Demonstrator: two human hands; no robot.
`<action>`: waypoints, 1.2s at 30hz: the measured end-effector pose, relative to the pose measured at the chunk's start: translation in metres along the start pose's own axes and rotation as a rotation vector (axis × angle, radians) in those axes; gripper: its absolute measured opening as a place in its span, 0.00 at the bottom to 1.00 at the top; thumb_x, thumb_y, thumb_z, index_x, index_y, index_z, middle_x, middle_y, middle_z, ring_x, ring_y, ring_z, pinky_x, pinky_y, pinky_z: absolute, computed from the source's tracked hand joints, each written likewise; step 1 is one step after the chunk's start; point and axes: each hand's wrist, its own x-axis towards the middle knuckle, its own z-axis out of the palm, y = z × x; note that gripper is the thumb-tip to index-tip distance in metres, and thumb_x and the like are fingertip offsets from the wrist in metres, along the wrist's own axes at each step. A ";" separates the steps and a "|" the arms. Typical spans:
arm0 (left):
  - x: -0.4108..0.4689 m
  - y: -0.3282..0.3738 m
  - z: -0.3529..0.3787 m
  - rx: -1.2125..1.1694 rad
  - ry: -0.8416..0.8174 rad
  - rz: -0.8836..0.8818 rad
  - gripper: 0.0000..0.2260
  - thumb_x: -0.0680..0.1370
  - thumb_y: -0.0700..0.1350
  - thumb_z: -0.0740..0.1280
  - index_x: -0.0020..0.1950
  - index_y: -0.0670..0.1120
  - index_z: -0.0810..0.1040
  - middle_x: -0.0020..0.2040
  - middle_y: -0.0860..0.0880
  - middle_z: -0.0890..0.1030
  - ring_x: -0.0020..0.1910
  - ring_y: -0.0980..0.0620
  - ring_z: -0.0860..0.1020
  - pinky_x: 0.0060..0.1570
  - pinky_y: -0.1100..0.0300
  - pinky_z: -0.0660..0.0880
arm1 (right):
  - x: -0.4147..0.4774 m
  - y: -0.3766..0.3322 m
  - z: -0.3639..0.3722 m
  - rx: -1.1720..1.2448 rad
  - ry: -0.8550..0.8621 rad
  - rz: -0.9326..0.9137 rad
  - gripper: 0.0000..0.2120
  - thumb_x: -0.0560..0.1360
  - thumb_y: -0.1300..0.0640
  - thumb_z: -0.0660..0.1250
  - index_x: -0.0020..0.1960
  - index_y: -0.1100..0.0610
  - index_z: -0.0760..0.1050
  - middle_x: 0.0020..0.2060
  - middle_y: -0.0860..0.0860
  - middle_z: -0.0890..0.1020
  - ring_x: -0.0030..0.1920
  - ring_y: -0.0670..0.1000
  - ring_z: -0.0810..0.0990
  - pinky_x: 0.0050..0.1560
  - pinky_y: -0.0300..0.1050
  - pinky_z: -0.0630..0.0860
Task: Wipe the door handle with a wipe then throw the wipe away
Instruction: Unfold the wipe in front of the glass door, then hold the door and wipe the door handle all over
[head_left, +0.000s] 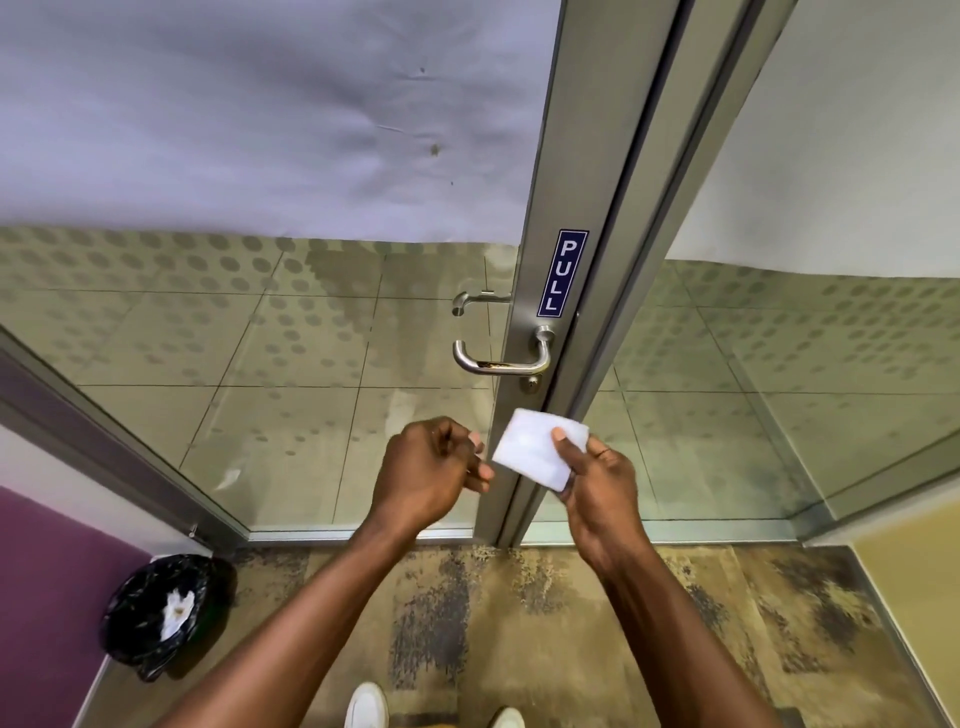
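One wipe (537, 448), one door handle (501, 358) at twelve o'clock. Your right hand (597, 486) pinches the wipe; your left hand (434, 470) curls loosely, empty.

A folded white wipe (537, 448) is pinched in the right hand (597, 480) below the curved steel door handle (501, 358). The left hand (431, 467) is held loosely curled just beside it. A black-lined bin (156, 613) is seen at lower left.

Bare forearms, no sleeves; left hand (434, 462), right hand (597, 486) ungloved; white shoes (366, 706).
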 end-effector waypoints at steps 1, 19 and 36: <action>0.008 0.005 -0.004 0.084 0.048 0.084 0.10 0.88 0.44 0.70 0.48 0.45 0.86 0.39 0.50 0.91 0.40 0.50 0.91 0.59 0.44 0.87 | 0.008 -0.007 0.002 0.012 0.055 -0.063 0.12 0.80 0.65 0.72 0.62 0.64 0.83 0.55 0.58 0.89 0.56 0.58 0.88 0.59 0.56 0.84; 0.135 0.101 -0.075 1.116 0.707 0.940 0.48 0.83 0.63 0.68 0.90 0.35 0.54 0.88 0.27 0.54 0.89 0.27 0.53 0.89 0.33 0.49 | 0.098 0.008 0.018 -1.084 -0.082 -1.070 0.23 0.82 0.62 0.57 0.75 0.59 0.76 0.75 0.56 0.77 0.76 0.56 0.75 0.73 0.54 0.77; 0.155 0.097 -0.089 1.182 0.676 0.938 0.50 0.84 0.69 0.63 0.90 0.35 0.50 0.88 0.26 0.52 0.89 0.25 0.52 0.87 0.28 0.48 | 0.067 0.048 0.056 -1.191 -0.088 -1.206 0.24 0.82 0.68 0.58 0.78 0.63 0.71 0.78 0.58 0.72 0.81 0.59 0.67 0.81 0.62 0.64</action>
